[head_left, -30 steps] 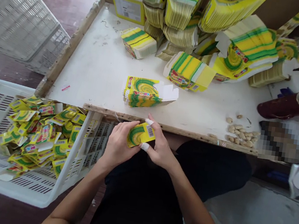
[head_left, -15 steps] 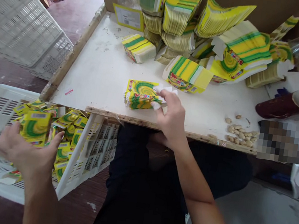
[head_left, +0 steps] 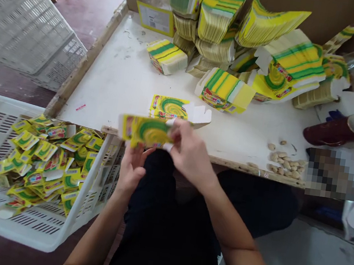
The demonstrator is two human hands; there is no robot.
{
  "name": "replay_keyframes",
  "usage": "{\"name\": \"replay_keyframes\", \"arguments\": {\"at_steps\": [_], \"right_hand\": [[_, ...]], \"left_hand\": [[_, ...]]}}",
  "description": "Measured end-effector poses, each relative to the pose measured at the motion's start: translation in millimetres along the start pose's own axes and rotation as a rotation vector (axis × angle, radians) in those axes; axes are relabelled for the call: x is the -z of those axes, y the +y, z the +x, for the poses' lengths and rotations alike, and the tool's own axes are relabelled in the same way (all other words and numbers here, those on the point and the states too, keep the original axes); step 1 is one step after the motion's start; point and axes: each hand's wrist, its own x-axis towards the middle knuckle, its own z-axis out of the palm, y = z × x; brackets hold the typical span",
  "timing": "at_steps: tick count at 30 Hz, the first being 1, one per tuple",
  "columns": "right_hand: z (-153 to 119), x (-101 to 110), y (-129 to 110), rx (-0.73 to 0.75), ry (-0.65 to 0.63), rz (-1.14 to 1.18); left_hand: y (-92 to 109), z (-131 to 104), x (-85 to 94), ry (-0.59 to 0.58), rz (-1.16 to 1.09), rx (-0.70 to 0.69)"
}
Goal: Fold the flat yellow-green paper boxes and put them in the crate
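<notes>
My right hand [head_left: 190, 152] pinches a yellow and green printed carton [head_left: 152, 132] by its right end, above the table's front edge. The carton is blurred by motion. My left hand [head_left: 132, 168] is below the carton's left end, palm up, fingers apart; whether the fingertips touch it cannot be made out. Just behind, a stack of flat cartons [head_left: 169, 105] with white end flaps lies on the table [head_left: 114, 84]. To my left, a white plastic crate [head_left: 69, 218] holds many small folded cartons [head_left: 46, 149].
Bundles of flat cartons [head_left: 217, 19] are piled along the back. Two more bundles, one a yellow-striped bundle [head_left: 225, 91], lie nearer. At right are a dark red mug [head_left: 328, 132], peanuts [head_left: 286, 161] and a pixelated patch. Another white crate [head_left: 31, 20] stands tilted at left.
My left hand has left the carton it held over the crate and come to the table's front edge. My right hand has lifted a carton off the stack, toward me.
</notes>
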Motion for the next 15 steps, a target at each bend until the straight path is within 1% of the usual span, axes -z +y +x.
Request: {"name": "replay_keyframes", "arguments": {"at_steps": [2,3,5,6,8,10,11,13,15], "right_hand": [[-22,-17,-6,-0.044,-0.119,0.276],[-31,-25,-7,-0.093,-0.168,0.445],[-45,-40,-6,-0.178,-0.234,0.728],[-50,-45,-6,-0.211,-0.252,0.817],[-55,-50,-3,-0.246,-0.252,0.851],[-55,-49,0,-0.271,-0.204,0.766],[-55,-47,3,-0.287,-0.17,0.717],[-54,-41,9,-0.308,-0.092,0.648],[-55,-35,16,-0.292,-0.017,0.606]], "left_hand": [[7,6,-15.1,0.164,-0.218,-0.074],[12,9,-21.0,0.234,-0.296,-0.097],[19,14,-29.3,0.31,-0.391,-0.126],[21,16,-31.8,0.329,-0.408,-0.135],[21,17,-34.0,0.372,-0.376,-0.137],[16,14,-33.3,0.395,-0.281,-0.101],[12,11,-31.9,0.377,-0.228,-0.073],[4,2,-27.4,0.281,-0.139,-0.013],[-4,-7,-20.8,0.194,-0.065,0.02]]}}
